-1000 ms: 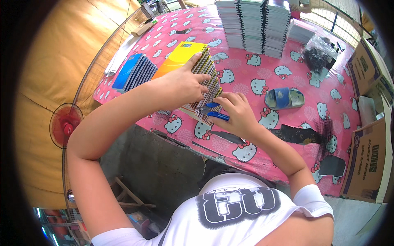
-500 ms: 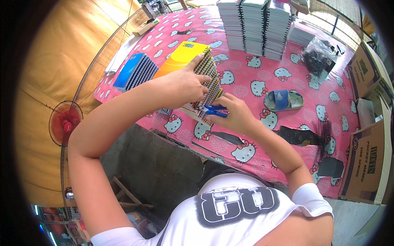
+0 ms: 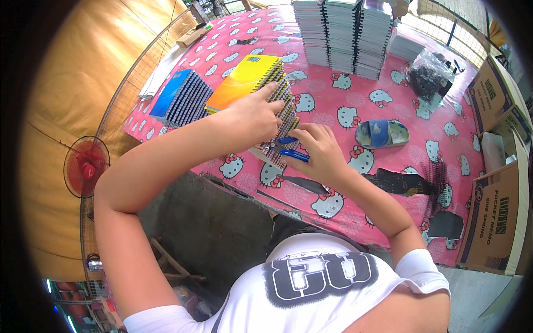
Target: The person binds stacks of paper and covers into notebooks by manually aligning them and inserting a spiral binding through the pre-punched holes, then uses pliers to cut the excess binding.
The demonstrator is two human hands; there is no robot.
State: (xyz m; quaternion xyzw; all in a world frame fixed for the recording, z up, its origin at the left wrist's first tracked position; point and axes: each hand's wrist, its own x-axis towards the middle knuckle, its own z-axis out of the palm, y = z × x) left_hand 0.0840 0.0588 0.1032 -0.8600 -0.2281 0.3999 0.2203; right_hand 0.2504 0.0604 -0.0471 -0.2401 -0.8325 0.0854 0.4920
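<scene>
A stack of yellow-orange spiral notebooks [image 3: 244, 77] stands on the table, its wire-bound edges facing right and toward me. My left hand [image 3: 256, 117] lies across those bindings, index finger stretched out and the other fingers apart, resting on the coils. At the stack's near right corner, my right hand [image 3: 319, 151] grips blue-handled cutting pliers [image 3: 294, 155]. The pliers' metal jaws point left at the lower coils; whether they bite on a wire is too small to tell. Left of the yellow stack sits a stack of blue spiral notebooks [image 3: 173, 94].
Tall stacks of black-bound books [image 3: 338, 39] rise at the back. A blue slipper [image 3: 382, 134] lies right of my right hand, with a plastic bag of black material [image 3: 426, 80] beyond. Cardboard boxes [image 3: 488, 216] line the right side; a red fan [image 3: 87, 167] stands left.
My left hand has slid slightly down the coils. The pliers have tilted and their handles look wider apart; my right hand stays near the same corner.
</scene>
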